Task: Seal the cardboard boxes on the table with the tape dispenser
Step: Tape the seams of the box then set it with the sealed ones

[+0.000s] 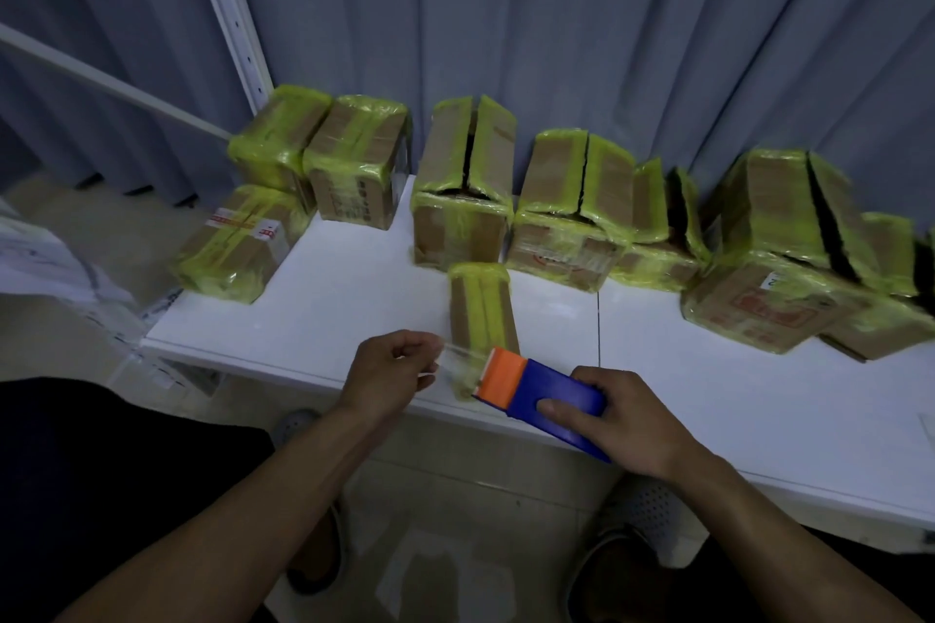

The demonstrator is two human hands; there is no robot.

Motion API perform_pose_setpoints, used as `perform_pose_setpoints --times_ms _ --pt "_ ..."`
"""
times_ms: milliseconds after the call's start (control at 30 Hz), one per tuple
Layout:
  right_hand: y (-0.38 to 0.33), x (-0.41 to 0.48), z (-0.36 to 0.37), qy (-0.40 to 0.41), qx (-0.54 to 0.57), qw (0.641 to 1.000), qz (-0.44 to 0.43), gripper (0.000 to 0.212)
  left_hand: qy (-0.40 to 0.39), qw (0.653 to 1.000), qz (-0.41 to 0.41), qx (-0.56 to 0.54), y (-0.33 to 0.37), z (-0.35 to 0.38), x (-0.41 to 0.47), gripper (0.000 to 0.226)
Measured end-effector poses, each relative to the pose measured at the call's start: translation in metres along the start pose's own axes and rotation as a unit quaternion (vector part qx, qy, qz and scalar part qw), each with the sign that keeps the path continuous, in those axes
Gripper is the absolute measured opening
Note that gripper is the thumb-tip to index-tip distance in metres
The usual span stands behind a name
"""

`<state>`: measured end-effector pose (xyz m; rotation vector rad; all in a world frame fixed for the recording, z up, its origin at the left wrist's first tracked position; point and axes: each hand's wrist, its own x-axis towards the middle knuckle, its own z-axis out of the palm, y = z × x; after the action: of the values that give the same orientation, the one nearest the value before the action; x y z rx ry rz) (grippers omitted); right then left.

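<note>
A small cardboard box (480, 309) with yellow tape along its top stands near the front edge of the white table (329, 299). My right hand (627, 420) grips the blue tape dispenser (551, 400), whose orange head points left just in front of the box. My left hand (392, 369) pinches the free end of the clear tape strip (458, 367) stretched out from the dispenser's head. The strip looks blurred.
Several cardboard boxes wrapped in yellow tape line the back of the table; some (468, 152) have open top flaps, others at the left (354, 157) are closed. A grey curtain hangs behind. A white shelf post (227, 10) rises at the left.
</note>
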<state>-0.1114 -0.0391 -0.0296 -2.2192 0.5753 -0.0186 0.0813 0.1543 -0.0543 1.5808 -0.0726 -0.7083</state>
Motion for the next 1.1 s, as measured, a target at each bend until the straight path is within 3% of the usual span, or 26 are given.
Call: perform_pose_setpoints --times_ms 167,300,567,967,1100 --pt "-0.001 0.004 -0.004 0.007 -0.049 0.999 0.005 0.040 0.039 0.999 -0.002 -0.023 -0.010 -0.010 0.013 0.010" --pt "0.001 0.009 -0.002 0.000 -0.122 0.992 0.015 0.044 0.028 0.999 -0.037 -0.028 -0.029 -0.008 0.012 0.009" --pt "-0.018 0.023 0.009 0.000 -0.304 0.952 0.008 0.057 0.070 0.994 -0.066 -0.049 -0.053 -0.005 0.023 0.015" --pt "-0.026 0.042 0.020 -0.027 -0.353 0.935 0.035 0.054 0.047 0.996 -0.059 0.035 -0.081 0.001 0.045 0.020" --pt "-0.028 0.045 0.020 -0.034 -0.350 0.935 0.050 0.054 0.006 0.995 -0.073 0.064 -0.087 0.011 0.050 0.022"
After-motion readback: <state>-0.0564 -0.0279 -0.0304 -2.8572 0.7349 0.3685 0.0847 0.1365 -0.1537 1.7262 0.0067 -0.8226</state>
